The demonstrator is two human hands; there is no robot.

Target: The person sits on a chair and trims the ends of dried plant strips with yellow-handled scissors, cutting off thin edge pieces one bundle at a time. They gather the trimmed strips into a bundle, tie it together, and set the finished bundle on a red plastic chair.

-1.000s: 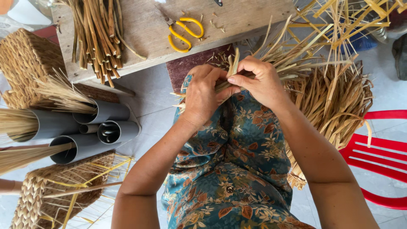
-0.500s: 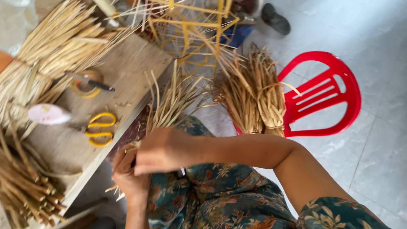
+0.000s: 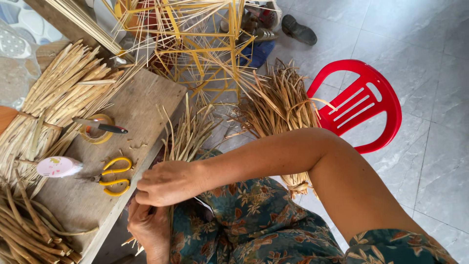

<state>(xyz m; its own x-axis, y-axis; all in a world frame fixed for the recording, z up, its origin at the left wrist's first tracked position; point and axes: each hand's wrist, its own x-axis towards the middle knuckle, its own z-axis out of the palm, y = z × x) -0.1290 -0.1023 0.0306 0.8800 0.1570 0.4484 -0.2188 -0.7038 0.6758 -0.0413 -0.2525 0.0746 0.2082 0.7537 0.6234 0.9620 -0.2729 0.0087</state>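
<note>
Weaving work at the lap, by judgement a gathering and aligning of loose strands. Fan of pale strands [image 3: 188,137] rising from under the knuckles and spreading away beyond the fingers. Right hand [image 3: 168,183] laid knuckles-up across the fan, fingers curled and pressed together over the stems; actual pinch point hidden under the palm. Left hand [image 3: 149,227] just below the right fingertips, fingers closed around the lower ends, a few cut tips poking out beneath. Next move, as judged: needs an even grip so the stems do not slip or cross, plus a free hand for anything on the bench.

Surroundings, large to small:
- Grey tiled floor [image 3: 430,161], well apart from the fingers, behind the right forearm.
- Wooden bench [image 3: 141,112], edge touching or just beside the right fingertips; cannot tell which.
- Red plastic chair [image 3: 361,102], far side of the forearm.
- Yellow frame [image 3: 195,44] bristling with thin strands, beyond the fan tips.
- Big reed bundle [image 3: 53,102] on the bench, far past the fingertips.
- Tied bundle [image 3: 278,107] on the floor beside the chair.
- Thick brown stalks [image 3: 29,230], outward of the left fingers.
- Yellow scissors [image 3: 115,176], near the right fingertips, apart.
- Tape roll [image 3: 97,129] with a cutter [image 3: 105,127] resting across it, farther out.
</note>
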